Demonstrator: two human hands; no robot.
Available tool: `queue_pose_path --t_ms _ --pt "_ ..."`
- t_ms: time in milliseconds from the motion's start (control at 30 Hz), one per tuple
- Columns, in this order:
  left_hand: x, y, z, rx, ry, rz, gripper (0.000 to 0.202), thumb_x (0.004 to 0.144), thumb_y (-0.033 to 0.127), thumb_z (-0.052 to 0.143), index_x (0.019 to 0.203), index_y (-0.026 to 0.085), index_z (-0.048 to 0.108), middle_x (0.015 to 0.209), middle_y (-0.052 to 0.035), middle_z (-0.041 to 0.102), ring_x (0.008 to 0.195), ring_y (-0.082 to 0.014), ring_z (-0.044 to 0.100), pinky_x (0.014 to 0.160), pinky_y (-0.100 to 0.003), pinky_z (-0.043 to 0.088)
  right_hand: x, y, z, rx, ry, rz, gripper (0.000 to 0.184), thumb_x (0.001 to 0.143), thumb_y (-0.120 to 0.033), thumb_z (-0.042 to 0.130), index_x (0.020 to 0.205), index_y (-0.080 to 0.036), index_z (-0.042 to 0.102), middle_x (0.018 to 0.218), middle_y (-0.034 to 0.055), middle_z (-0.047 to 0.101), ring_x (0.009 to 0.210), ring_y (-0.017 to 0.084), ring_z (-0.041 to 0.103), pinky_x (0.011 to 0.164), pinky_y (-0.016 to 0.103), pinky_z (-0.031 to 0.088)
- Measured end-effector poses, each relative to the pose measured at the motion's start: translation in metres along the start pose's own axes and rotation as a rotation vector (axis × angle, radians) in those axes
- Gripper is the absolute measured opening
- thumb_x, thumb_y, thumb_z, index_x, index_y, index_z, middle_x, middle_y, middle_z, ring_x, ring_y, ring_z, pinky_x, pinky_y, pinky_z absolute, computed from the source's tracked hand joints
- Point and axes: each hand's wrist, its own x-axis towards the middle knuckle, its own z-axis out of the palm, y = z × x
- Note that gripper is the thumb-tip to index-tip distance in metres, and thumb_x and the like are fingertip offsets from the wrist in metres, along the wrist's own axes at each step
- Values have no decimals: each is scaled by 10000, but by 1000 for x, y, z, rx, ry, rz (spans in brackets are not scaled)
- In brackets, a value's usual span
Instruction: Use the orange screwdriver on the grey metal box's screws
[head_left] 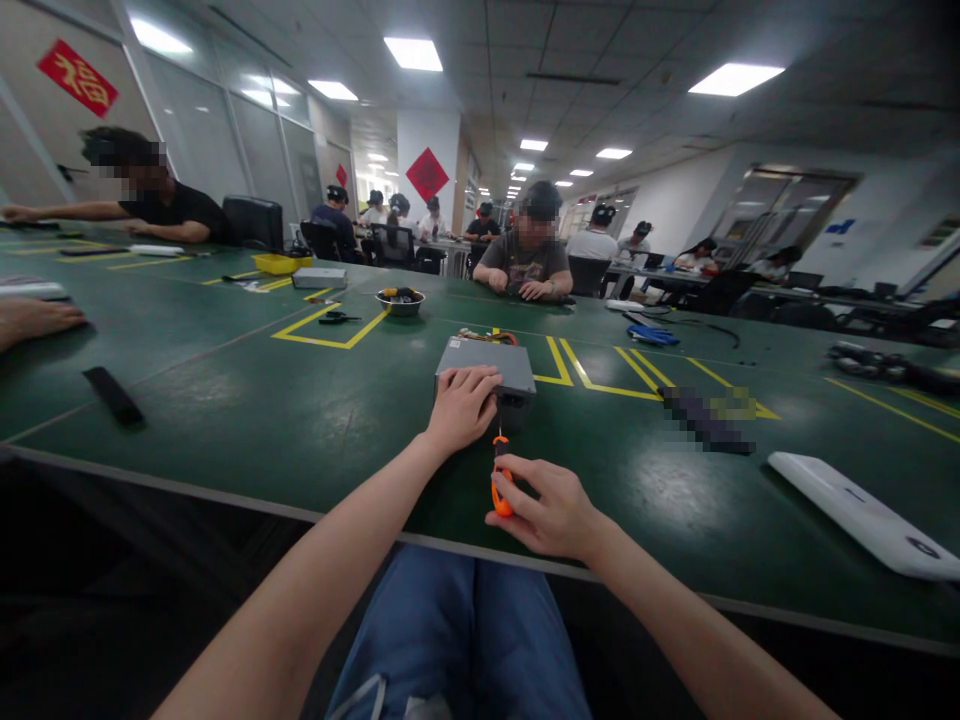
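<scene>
A grey metal computer power supply (pixel 514 362) sits on the green table in front of me, its cable bundle (pixel 495 338) at the far side. My left hand (pixel 466 402) is closed over its near left edge, fingers on top and thumb toward the front face. In my right hand (pixel 544 500) is a screwdriver with an orange and black handle (pixel 502 490), pinched between thumb and fingers. Its thin shaft points away from me at the near face of the power supply. Whether the tip sits in a screw is too small to tell.
Beyond the power supply stands a metal bowl (pixel 401 305) with tools. A yellow tray (pixel 281 263) and a grey box (pixel 319 277) lie farther left. Blue cable (pixel 652 335), a white device (pixel 855 510) and a black strip (pixel 112 397) are around. A person (pixel 529 250) works opposite.
</scene>
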Motion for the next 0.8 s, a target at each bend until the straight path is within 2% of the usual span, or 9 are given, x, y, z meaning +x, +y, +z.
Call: queue_pose_path --t_ms 133,200,300,400,533,633,700,800 --pt "0 0 1 6 8 -6 283 870 236 420 1133 257 521 1250 -15 552 1170 -187 452 985 -389 256 -3 0 7 81 50 57 307 822 -403 570 978 -159 471 1023 155 622 803 183 648 601 252 531" --pt "0 0 2 7 8 -7 282 867 235 427 1133 258 519 1249 -12 553 1162 -185 457 984 -388 256 -4 0 6 136 37 81 366 825 -431 549 1034 -147 450 1044 167 610 881 203 640 629 265 540" --pt "0 0 1 6 7 -2 279 868 235 424 1131 254 517 1252 -12 552 1166 -185 454 984 -389 254 -1 -1 0 126 -31 59 374 862 -371 478 1147 -131 447 1093 183 575 946 216 620 669 281 541" --pt "0 0 1 7 7 1 279 872 232 413 1130 254 518 1257 -13 548 1177 -188 447 988 -393 250 2 -2 -3 41 -78 23 325 873 -331 469 1143 -153 491 1103 177 571 913 215 630 674 291 539" --pt "0 0 1 11 1 -2 281 871 235 419 1132 254 522 1256 -19 549 1171 -190 453 984 -393 258 -1 -1 2 49 -12 26 303 851 -373 529 1044 -143 497 1066 174 609 840 198 653 626 268 543" --pt "0 0 2 10 8 -1 281 870 237 424 1133 252 522 1254 -19 551 1169 -188 454 983 -392 263 -3 -1 6 125 10 61 343 839 -415 544 1040 -150 459 1058 163 620 848 194 657 619 261 548" --pt "0 0 2 7 13 2 279 872 237 420 1132 252 521 1254 -17 551 1172 -187 453 982 -392 264 -3 -1 5 177 -11 80 403 844 -438 521 1096 -135 435 1085 176 603 911 210 643 650 277 553" --pt "0 0 2 8 13 3 277 873 237 418 1130 253 520 1254 -15 552 1177 -189 449 982 -395 263 1 -1 0 158 -97 56 386 883 -354 451 1193 -126 424 1147 193 560 981 225 614 701 303 547"
